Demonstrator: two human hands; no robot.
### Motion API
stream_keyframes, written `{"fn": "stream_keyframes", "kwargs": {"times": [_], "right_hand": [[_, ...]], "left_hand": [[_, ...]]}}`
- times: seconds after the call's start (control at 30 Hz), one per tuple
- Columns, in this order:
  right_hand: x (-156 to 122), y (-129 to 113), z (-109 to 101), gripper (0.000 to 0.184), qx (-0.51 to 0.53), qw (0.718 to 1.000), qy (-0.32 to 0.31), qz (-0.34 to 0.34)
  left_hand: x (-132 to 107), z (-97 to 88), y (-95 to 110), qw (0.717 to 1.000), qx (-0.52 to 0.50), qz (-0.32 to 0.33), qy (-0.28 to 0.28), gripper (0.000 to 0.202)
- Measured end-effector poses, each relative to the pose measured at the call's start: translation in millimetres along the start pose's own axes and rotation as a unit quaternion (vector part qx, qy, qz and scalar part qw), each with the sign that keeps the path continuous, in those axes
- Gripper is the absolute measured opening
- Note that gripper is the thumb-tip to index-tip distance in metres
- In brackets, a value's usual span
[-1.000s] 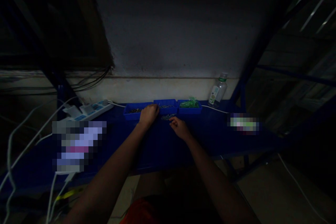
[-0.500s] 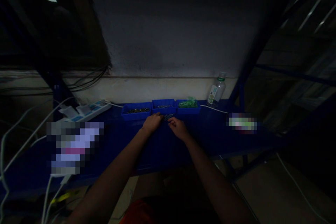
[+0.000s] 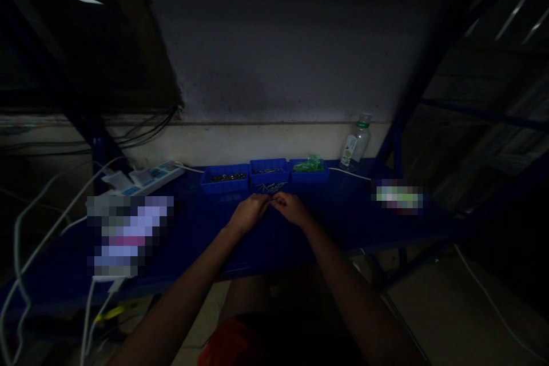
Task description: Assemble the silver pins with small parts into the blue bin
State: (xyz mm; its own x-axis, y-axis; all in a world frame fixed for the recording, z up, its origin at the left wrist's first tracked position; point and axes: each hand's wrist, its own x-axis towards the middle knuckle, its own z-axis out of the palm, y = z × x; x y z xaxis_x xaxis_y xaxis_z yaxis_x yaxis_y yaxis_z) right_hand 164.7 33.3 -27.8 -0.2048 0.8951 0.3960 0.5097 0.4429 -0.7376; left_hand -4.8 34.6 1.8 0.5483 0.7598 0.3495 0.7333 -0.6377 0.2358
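Note:
The scene is very dark. My left hand [image 3: 249,211] and my right hand [image 3: 292,207] meet fingertip to fingertip over the blue shelf [image 3: 334,217], both pinched on something small I cannot make out. Just beyond them lies a small pile of thin metal pieces [image 3: 269,187]. Three blue trays stand in a row at the back: the left tray [image 3: 223,178] with dark small parts, the middle tray [image 3: 269,170] with metal pieces, the right tray [image 3: 309,170] with green parts.
A clear plastic bottle [image 3: 355,148] stands at the back right by the wall. A white power strip [image 3: 148,177] with white cables [image 3: 51,229] lies at the left. Blue rack posts [image 3: 397,143] rise at both sides. Blurred items lie left and right.
My left hand came back from the left tray toward the middle. Both hands then drew nearer to me and met in front of the metal pile.

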Motion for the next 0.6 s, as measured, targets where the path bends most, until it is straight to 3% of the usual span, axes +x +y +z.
{"fn": "stream_keyframes", "kwargs": {"times": [0.17,0.6], "right_hand": [[-1.7,-3.4,-1.1,0.014,-0.003,1.000,-0.019,-0.015],[0.5,2.4,-0.1,0.016,-0.012,0.999,-0.018,-0.042]], "left_hand": [[-7.4,5.7,-8.1,0.995,-0.097,-0.006,0.026,0.024],[-8.9,0.1,-8.0,0.981,-0.181,-0.047,0.046,0.030]]}}
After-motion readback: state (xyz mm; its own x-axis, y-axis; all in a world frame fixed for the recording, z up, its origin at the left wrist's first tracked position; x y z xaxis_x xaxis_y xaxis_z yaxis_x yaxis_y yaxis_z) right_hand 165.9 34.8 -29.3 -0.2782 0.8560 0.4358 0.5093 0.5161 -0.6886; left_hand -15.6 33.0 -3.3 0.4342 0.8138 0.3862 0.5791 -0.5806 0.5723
